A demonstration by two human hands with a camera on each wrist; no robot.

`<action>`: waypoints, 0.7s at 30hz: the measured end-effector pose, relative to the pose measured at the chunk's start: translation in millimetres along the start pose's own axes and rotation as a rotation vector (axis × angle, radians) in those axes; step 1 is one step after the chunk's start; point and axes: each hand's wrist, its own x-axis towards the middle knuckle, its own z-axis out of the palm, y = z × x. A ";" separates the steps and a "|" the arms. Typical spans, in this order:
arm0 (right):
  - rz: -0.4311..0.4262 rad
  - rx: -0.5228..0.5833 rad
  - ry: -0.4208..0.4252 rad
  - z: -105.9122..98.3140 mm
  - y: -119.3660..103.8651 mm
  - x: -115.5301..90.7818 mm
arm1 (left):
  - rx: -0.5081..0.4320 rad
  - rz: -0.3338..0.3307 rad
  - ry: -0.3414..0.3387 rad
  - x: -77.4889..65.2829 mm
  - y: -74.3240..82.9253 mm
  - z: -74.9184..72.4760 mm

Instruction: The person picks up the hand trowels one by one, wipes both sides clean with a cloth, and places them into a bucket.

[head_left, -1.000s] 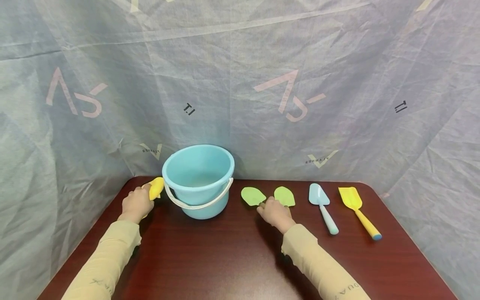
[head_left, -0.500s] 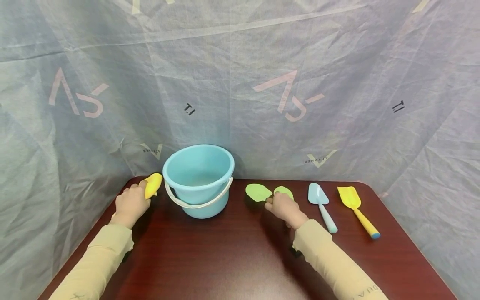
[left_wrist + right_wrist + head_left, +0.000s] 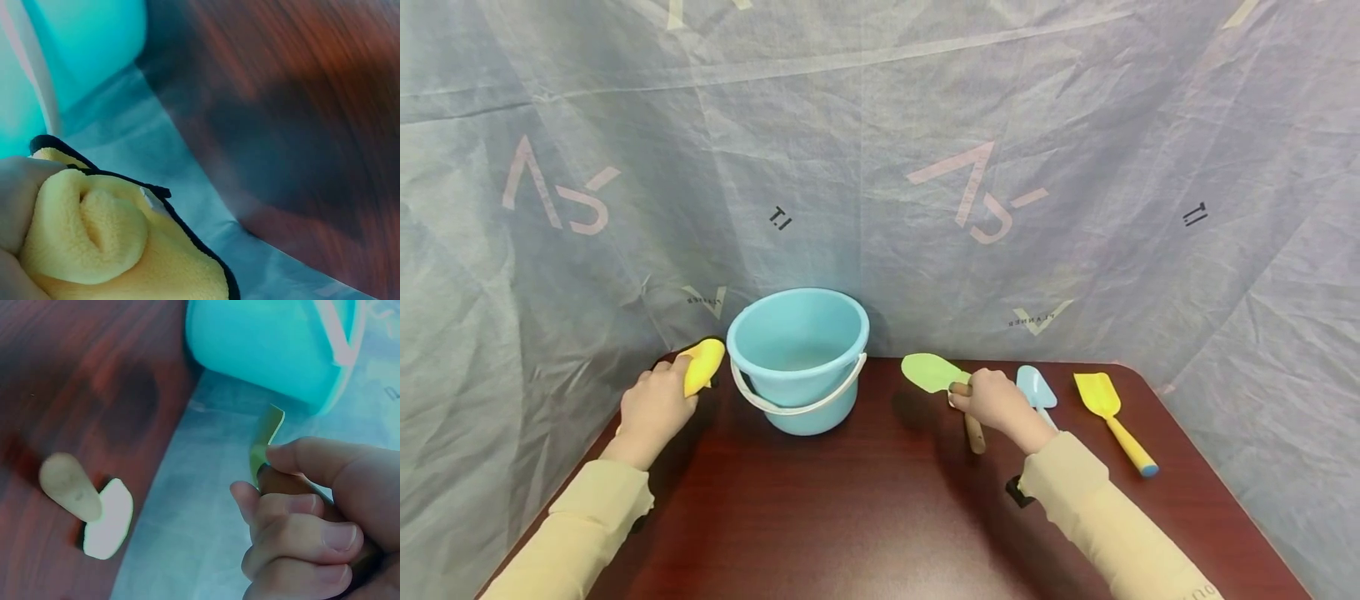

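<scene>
My left hand (image 3: 651, 410) grips a fluffy yellow cloth (image 3: 703, 367), bunched and folded over, at the table's far left. The left wrist view shows the cloth (image 3: 87, 231) with dark edging, and part of the hand. My right hand (image 3: 1000, 404) holds a small green trowel (image 3: 931, 372) raised above the table, its blade pointing left. In the right wrist view, fingers curl round its wooden handle (image 3: 284, 481). Beneath that hand lies a second green trowel with a wooden handle (image 3: 975, 435); its blade is mostly covered in the head view.
A light blue bucket (image 3: 790, 385) with a white handle stands upright at the back, between the hands. To the right lie a pale blue trowel (image 3: 1036, 388), partly covered by the right hand, and a yellow shovel (image 3: 1102, 398). Grey fabric (image 3: 880, 167) hangs behind the table.
My right hand has lifted the left green trowel off the table and moved it right, over the second one. My left hand has shifted slightly left with the yellow cloth.
</scene>
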 end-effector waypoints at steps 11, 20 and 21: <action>-0.174 0.031 0.029 -25.5 0.1 -20.7 | -0.011 0.017 0.094 -8.0 24.7 -36.3; -0.240 -0.062 0.107 -39.7 -3.3 -38.1 | -0.039 0.044 0.166 -10.0 59.7 -67.2; -0.240 -0.068 0.110 -40.5 -4.1 -40.0 | -0.040 0.051 0.172 -10.6 64.4 -70.0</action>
